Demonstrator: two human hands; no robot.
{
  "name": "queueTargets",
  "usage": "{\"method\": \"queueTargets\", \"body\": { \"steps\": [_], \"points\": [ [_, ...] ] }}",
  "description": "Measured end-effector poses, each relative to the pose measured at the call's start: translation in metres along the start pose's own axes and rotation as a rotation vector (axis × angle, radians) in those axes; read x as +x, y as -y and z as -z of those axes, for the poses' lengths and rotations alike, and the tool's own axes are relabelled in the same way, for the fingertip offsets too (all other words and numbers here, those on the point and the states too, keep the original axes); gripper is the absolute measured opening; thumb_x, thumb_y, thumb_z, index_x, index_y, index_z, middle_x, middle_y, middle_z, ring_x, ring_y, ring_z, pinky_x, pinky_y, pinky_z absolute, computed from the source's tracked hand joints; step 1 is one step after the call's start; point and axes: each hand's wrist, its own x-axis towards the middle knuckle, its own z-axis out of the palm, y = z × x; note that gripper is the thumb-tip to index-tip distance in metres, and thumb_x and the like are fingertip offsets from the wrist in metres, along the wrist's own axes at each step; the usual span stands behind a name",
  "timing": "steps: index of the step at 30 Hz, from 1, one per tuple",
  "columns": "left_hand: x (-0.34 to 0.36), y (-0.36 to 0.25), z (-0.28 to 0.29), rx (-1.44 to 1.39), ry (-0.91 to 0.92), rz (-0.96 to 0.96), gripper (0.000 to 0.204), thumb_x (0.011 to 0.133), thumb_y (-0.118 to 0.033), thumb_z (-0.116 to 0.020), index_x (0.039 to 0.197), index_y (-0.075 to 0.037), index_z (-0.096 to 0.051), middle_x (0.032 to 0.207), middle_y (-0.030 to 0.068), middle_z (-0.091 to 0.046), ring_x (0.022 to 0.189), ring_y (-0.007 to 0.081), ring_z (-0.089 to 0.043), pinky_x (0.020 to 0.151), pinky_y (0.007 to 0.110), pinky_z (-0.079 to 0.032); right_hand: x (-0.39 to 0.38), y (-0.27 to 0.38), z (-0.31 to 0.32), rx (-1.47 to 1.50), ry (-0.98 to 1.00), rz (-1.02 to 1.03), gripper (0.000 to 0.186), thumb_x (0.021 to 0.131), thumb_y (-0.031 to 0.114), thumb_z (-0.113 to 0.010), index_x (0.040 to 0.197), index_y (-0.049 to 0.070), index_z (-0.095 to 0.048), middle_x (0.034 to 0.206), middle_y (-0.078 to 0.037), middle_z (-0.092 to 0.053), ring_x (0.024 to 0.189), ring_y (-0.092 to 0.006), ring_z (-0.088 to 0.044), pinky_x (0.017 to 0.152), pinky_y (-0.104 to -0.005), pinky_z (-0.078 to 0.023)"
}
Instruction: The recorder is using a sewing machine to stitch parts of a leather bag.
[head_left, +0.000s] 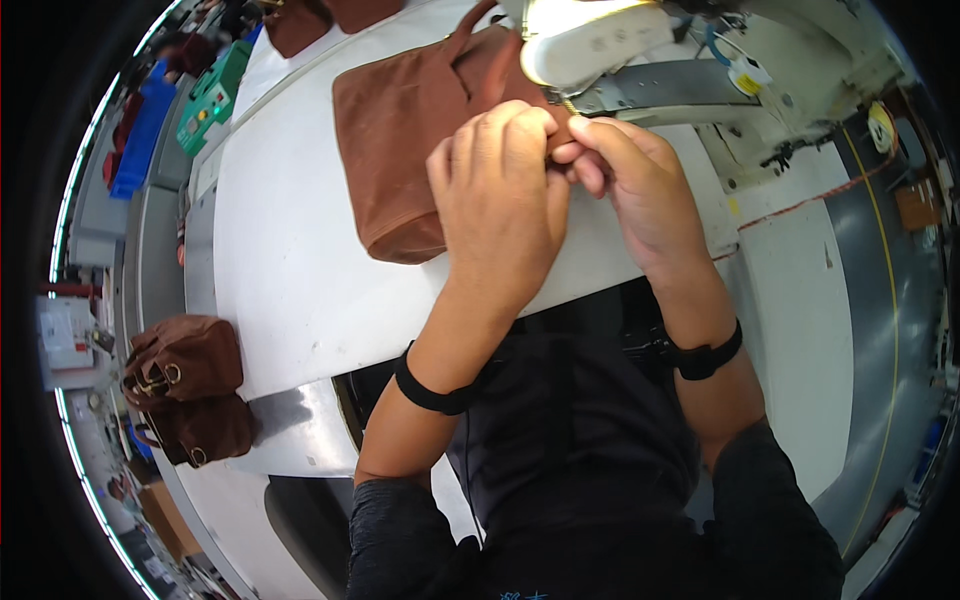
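Note:
A brown leather bag (390,160) lies on the white worktable (280,250) beneath a sewing machine head (590,40), its handles at the top. My left hand (500,190) curls its fingers over the bag's right part, close below the machine's needle area, with fingertips mostly hidden. My right hand (640,180) pinches the bag's edge where a short gold metal piece, perhaps a zipper (567,107), shows just under the machine. The two hands' fingers meet there, so what lies between them is partly hidden.
Two brown bags (190,355) rest at the lower left. More bags (295,25) are at the back, with a green device (210,100) and blue bins (145,130) at left. The machine's arm (780,90) and a red cord (790,210) are at right.

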Motion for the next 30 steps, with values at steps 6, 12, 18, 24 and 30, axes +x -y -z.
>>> {"method": "queueTargets", "body": {
  "steps": [6,12,18,24,30],
  "points": [
    [0.006,0.009,0.009,0.048,-0.091,-0.155,0.023,0.086,-0.004,-0.077,0.107,-0.012,-0.072,0.107,-0.0012,-0.076,0.099,0.0190,-0.070,0.093,0.036,-0.045,-0.006,0.000,-0.001,0.135,0.007,-0.127,0.030,0.108,0.025,-0.058,0.095,0.001,-0.073,0.073,0.001,-0.062,0.056,-0.0049,-0.047,0.051,-0.0211,-0.035],
    [0.005,0.017,0.009,0.083,-0.093,-0.246,0.024,0.085,-0.005,-0.081,0.107,-0.013,-0.076,0.106,-0.0026,-0.077,0.097,0.0169,-0.070,0.090,0.034,-0.045,-0.005,-0.009,-0.002,0.177,-0.007,-0.095,0.027,0.107,0.022,-0.060,0.093,0.002,-0.072,0.073,0.002,-0.061,0.056,-0.0033,-0.046,0.051,-0.0200,-0.034],
    [0.006,0.024,0.004,0.022,-0.126,-0.275,0.023,0.084,-0.005,-0.080,0.106,-0.013,-0.077,0.105,-0.0028,-0.076,0.094,0.0178,-0.069,0.088,0.034,-0.045,-0.003,-0.010,-0.008,0.149,-0.089,-0.030,0.024,0.105,0.018,-0.062,0.092,0.000,-0.073,0.071,0.002,-0.061,0.056,-0.0031,-0.045,0.052,-0.0202,-0.035],
    [0.012,0.032,-0.004,0.020,-0.130,-0.244,0.022,0.084,-0.004,-0.080,0.105,-0.011,-0.077,0.105,-0.0015,-0.077,0.095,0.0184,-0.070,0.086,0.033,-0.045,0.008,-0.004,-0.009,0.055,-0.078,-0.012,0.024,0.105,0.017,-0.062,0.094,-0.001,-0.073,0.072,-0.002,-0.066,0.055,-0.0041,-0.049,0.051,-0.0210,-0.036],
    [0.014,0.034,-0.011,0.001,-0.165,-0.240,0.024,0.082,-0.003,-0.081,0.105,-0.010,-0.077,0.101,-0.0010,-0.076,0.094,0.0191,-0.069,0.080,0.034,-0.045,0.006,0.002,-0.010,0.037,-0.083,-0.035,0.026,0.105,0.018,-0.061,0.095,-0.002,-0.074,0.075,-0.004,-0.069,0.054,-0.0058,-0.055,0.049,-0.0223,-0.041]
  ]
}}
